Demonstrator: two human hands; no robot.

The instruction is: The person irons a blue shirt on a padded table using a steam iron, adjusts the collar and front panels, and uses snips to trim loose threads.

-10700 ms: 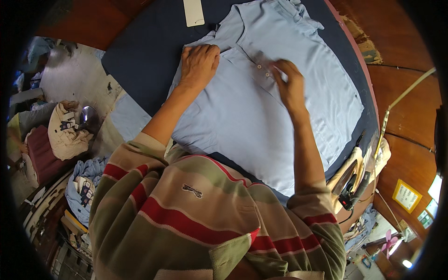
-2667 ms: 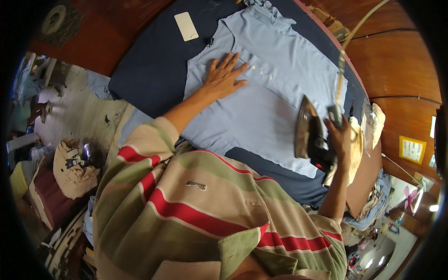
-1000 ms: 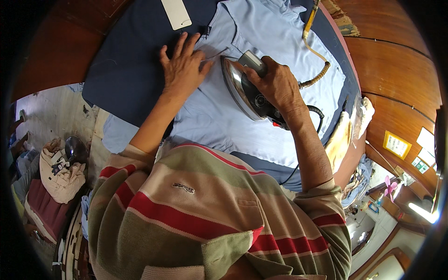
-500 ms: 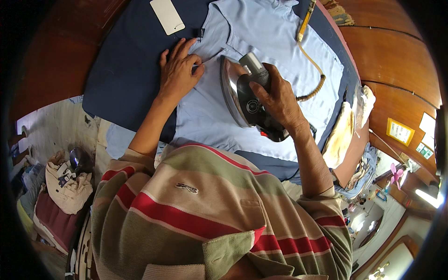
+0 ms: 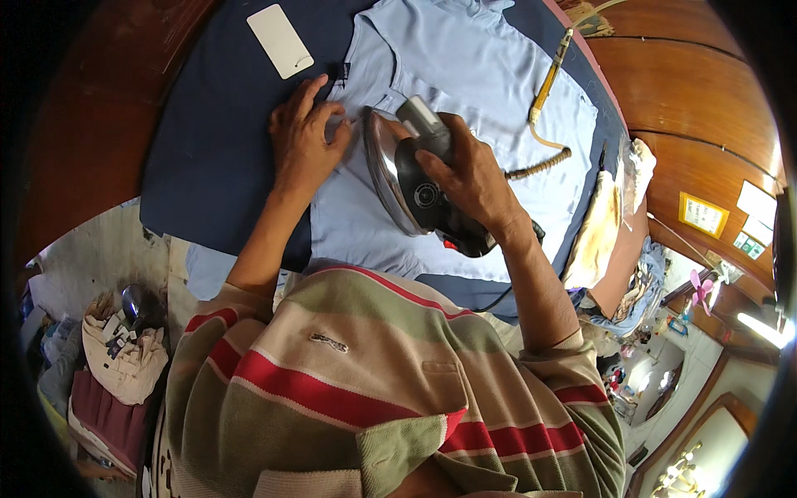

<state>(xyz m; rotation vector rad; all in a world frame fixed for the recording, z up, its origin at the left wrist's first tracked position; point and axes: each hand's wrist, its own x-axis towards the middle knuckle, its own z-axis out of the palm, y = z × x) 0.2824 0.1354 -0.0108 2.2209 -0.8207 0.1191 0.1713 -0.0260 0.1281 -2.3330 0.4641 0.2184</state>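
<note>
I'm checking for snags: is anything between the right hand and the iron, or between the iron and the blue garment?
Nothing visible: the right hand grips the iron over the blue garment; the left hand is left of the iron.

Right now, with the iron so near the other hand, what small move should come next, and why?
Probably ease the left hand slightly left, away from the iron: its fingers are at the left edge of the light-blue shirt, close beside the iron's metal edge, while the right hand holds the iron.
</note>
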